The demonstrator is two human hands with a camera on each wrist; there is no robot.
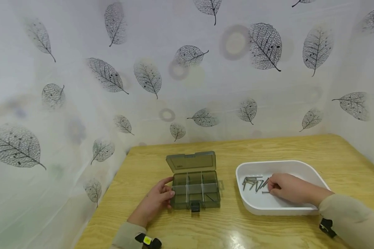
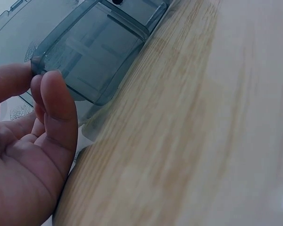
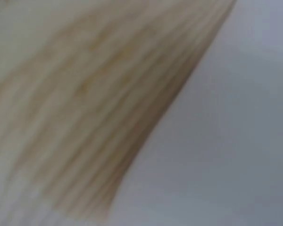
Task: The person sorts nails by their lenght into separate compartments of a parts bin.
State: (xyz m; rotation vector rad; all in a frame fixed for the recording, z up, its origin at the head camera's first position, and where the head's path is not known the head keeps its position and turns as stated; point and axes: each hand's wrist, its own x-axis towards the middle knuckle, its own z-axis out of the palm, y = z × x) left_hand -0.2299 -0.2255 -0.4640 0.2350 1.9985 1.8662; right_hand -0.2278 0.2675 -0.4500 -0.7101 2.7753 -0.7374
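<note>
A smoky translucent compartment box [image 1: 195, 190] stands on the table with its lid [image 1: 191, 162] raised at the back. My left hand [image 1: 158, 197] grips its left side, thumb toward the front; the left wrist view shows thumb and fingers at the box's corner [image 2: 92, 52]. One thin dark nail-like piece [image 1: 209, 197] lies in the front right compartment. My right hand [image 1: 288, 188] reaches into a white tray [image 1: 299, 167], fingers bent down beside a loose pile of metal nails or screws [image 1: 252, 181]. Its fingertips are partly hidden, so whether they pinch one is unclear.
Both box and tray rest on a light wooden table [image 1: 227, 228], the tray to the right with a gap between. A pale curtain [image 1: 212, 90] with leaf prints hangs behind and at the sides. The right wrist view is blurred, showing wood grain and white tray wall [image 3: 226, 132].
</note>
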